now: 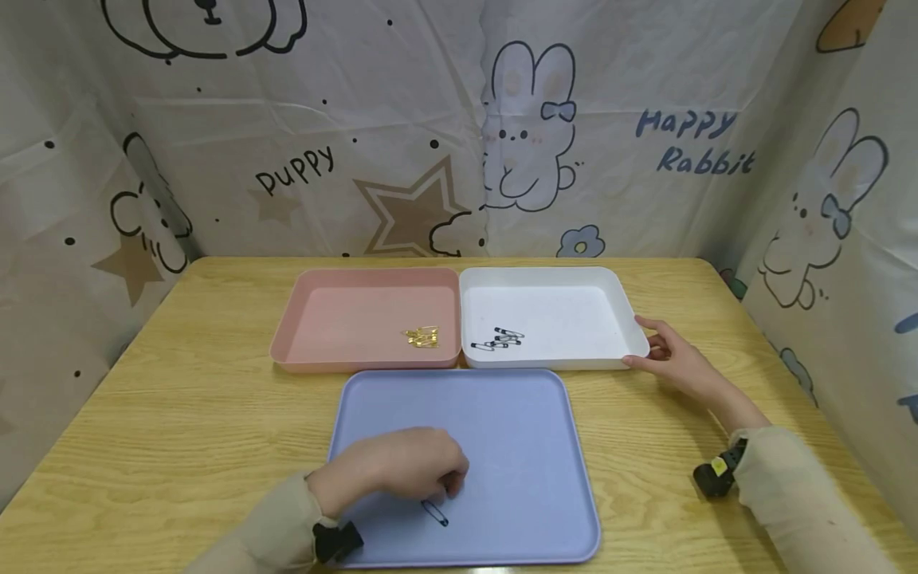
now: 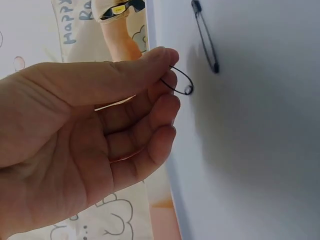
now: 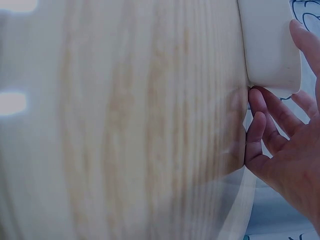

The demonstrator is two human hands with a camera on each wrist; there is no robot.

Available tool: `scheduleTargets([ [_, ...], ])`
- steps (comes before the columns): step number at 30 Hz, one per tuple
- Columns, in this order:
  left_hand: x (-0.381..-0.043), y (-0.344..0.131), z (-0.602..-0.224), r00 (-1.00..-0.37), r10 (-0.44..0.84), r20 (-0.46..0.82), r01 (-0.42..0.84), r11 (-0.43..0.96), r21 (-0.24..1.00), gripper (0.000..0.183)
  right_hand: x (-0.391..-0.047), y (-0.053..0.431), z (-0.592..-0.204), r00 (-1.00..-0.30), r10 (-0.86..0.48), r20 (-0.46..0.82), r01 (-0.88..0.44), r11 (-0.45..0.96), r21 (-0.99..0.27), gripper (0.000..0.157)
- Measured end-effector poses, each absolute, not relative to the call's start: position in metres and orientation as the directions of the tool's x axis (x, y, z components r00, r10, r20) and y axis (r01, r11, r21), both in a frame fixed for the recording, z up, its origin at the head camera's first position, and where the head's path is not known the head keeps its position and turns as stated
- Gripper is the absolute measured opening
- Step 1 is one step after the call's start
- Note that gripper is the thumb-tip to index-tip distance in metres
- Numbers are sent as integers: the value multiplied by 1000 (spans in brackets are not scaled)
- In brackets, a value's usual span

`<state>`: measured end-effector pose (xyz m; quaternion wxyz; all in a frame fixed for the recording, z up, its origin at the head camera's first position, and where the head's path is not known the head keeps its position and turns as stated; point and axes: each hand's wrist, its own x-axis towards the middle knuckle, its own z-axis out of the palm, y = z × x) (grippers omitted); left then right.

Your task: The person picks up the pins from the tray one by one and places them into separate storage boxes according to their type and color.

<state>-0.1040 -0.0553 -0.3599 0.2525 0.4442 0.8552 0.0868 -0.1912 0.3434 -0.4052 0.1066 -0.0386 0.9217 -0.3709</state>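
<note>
My left hand (image 1: pixel 412 462) is over the lower part of the blue tray (image 1: pixel 516 446). Between thumb and index finger it pinches a dark safety pin (image 2: pixel 188 90), whose coiled end sticks out in the left wrist view. A second dark safety pin (image 1: pixel 434 513) lies on the blue tray just below the fingertips. At the white tray (image 1: pixel 566 351), my right hand (image 1: pixel 674 359) holds the near right corner, with the thumb and fingers on different sides of it. Several dark safety pins (image 1: pixel 502 340) lie in the white tray's near left part.
Left of the white tray stands a pink tray (image 1: pixel 344 319), side by side with it, with several gold safety pins (image 1: pixel 423 336) near its right wall. All three trays are on a wooden table (image 1: pixel 179 422). A printed curtain (image 1: pixel 402 104) hangs behind and at the sides.
</note>
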Motion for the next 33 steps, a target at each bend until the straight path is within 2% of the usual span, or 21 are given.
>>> scheduleTargets([
  [14, -120, -52, -351, -533, 814, -231, 737, 580, 346, 13, -192, 342, -403, -973, -142, -181, 22, 724, -689, 89],
  [24, -137, -46, -337, -530, 829, -180, 755, 558, 345, 10, -191, 341, -400, -973, -142, -180, 22, 723, -691, 89],
  [33, -157, -35, -333, -574, 813, -94, 752, 569, 332, 5, -189, 343, -401, -974, -144, -176, 19, 719, -695, 88],
])
